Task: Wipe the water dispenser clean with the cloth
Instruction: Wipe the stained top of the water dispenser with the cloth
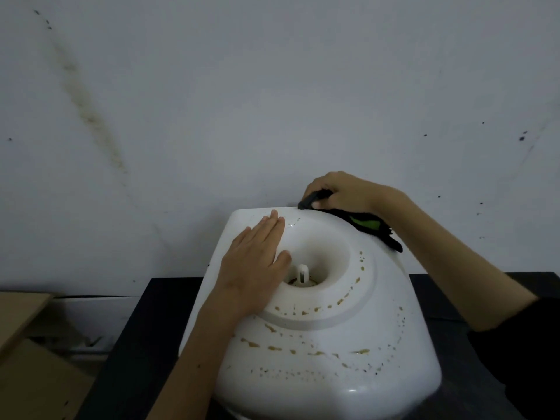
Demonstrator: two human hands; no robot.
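With the yellow-brown spots along the near front of the water dispenser (321,344) untouched, I'd keep my left hand (257,259) flat, fingers straight, bracing its top left of the well, while my right hand (339,192), clenched round the dark cloth (363,221) at its far right edge, drags firmly toward me.

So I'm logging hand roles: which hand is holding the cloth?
The right hand, gripping the dark cloth at the dispenser's back edge; the left hand lies flat, empty.
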